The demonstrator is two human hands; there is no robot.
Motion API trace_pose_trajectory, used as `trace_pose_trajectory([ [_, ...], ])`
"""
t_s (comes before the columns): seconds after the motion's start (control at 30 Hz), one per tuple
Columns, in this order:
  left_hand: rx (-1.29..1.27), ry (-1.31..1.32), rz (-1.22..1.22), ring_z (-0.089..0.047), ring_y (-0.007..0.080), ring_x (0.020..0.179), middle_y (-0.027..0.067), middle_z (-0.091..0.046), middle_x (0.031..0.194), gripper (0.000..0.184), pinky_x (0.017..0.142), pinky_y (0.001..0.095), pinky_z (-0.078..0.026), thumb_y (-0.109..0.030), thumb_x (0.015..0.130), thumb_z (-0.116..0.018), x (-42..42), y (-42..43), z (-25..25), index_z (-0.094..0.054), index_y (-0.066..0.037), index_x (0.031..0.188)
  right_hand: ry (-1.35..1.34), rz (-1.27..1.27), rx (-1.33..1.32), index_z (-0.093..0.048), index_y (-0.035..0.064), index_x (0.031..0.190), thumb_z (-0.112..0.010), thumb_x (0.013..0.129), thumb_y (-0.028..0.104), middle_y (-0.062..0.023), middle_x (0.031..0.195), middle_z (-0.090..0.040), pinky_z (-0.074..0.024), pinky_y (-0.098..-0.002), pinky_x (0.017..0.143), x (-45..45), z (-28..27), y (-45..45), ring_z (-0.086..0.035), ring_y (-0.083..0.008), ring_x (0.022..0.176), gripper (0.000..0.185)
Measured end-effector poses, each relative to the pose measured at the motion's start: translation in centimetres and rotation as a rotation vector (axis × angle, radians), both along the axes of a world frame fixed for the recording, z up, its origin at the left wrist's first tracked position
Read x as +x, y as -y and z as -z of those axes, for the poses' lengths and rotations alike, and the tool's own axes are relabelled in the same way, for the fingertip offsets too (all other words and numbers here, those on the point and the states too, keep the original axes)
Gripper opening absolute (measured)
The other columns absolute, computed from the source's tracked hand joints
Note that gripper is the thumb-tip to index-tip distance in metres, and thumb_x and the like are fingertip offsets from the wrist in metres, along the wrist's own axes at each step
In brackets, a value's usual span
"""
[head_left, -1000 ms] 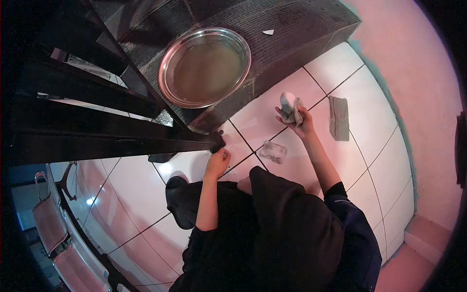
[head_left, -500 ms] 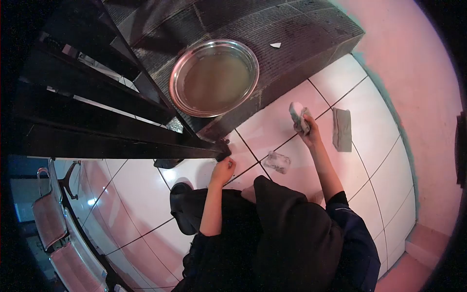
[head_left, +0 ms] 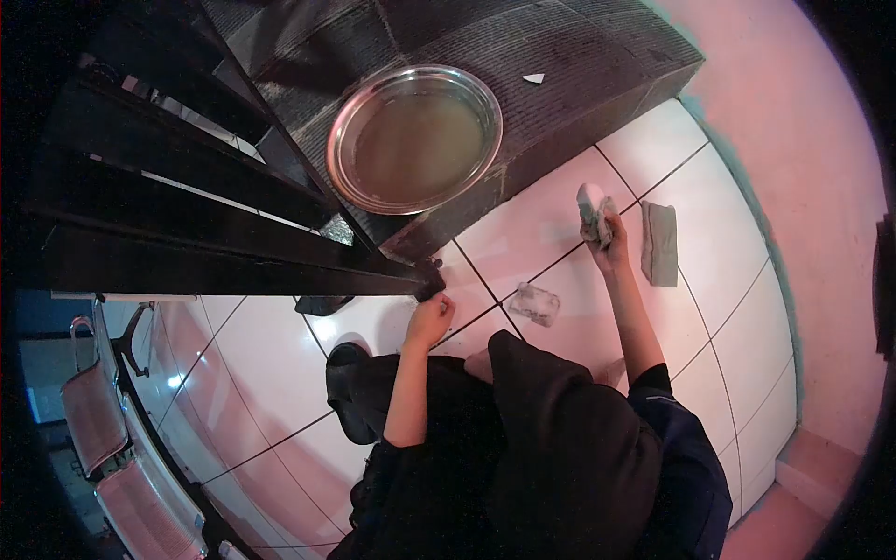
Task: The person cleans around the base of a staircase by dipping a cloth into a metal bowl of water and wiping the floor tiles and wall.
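Observation:
My right hand (head_left: 609, 245) is closed on a bunched grey-and-white cloth (head_left: 595, 217), raised over the white tiles, with a smooth white end sticking out beyond my fingers. My left hand (head_left: 429, 320) is curled into a loose fist just below the end of a black rail (head_left: 411, 282); nothing shows in its fingers. Between my hands a pale, smudged flat piece (head_left: 536, 304) lies on the floor. Right of my right hand lies a folded grey cloth-like piece (head_left: 660, 245). Ahead, on the dark step, stands a round metal basin (head_left: 338, 154) holding murky brownish water.
A dark ribbed stone step (head_left: 569, 112) runs across the top, with a small white scrap (head_left: 533, 78) on it. Black slats (head_left: 187, 257) fill the left side. Metal chairs (head_left: 149, 495) stand at lower left, and a pink wall (head_left: 831, 280) bounds the right.
My right hand has moved slightly right and up with the bunched cloth, turning it a little. My left hand stays curled by the rail. The view has shifted slightly.

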State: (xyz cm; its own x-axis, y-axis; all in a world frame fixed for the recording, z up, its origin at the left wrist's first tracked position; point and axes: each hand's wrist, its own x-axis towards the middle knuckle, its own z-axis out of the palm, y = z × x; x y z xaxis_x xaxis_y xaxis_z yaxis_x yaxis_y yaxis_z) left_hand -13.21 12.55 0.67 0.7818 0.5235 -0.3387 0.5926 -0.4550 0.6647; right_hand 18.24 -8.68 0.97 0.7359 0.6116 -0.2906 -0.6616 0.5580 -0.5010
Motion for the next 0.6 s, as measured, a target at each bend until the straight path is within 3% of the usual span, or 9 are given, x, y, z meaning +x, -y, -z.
trace_pose_trajectory([
  [0.43, 0.000, 0.000, -0.009, -0.060, 0.0339, 0.073, 0.0202, -0.061, 0.074, 0.022, 0.063, 0.0402, -0.046, -0.025, 0.082, -0.056, 0.0, 0.0, -0.1, -0.056, -0.003, 0.088, 0.007, -0.016, -0.083, -0.045, 0.0042, 0.110, -0.058, 0.079, 0.020, -0.0133, 0.097, -0.056, -0.0499, -0.0313, 0.068, 0.1, 0.4, -0.1, -0.057, -0.0224, 0.085, 0.037],
  [0.53, -0.050, 0.002, 0.000, -0.062, 0.0309, 0.074, 0.0200, -0.062, 0.076, 0.022, 0.063, 0.0387, -0.047, -0.024, 0.082, -0.056, -1.6, -1.2, 0.9, -0.058, -0.004, 0.091, 0.038, -0.025, -0.120, -0.050, 0.0051, 0.106, -0.057, 0.080, 0.025, -0.0088, 0.093, -0.060, -0.0498, -0.0307, 0.068, 0.8, 1.0, 0.8, -0.059, -0.0204, 0.082, 0.033],
  [0.6, -0.141, 0.050, -0.127, -0.063, 0.0255, 0.076, 0.0118, -0.066, 0.083, 0.024, 0.065, 0.0344, -0.047, -0.024, 0.083, -0.056, -4.9, -4.4, 2.6, -0.061, -0.006, 0.099, 0.141, -0.055, -0.262, -0.049, 0.0047, 0.107, -0.058, 0.079, 0.026, -0.0086, 0.093, -0.060, -0.0497, -0.0297, 0.068, 2.1, 1.6, 1.5, -0.059, -0.0193, 0.081, 0.037],
])
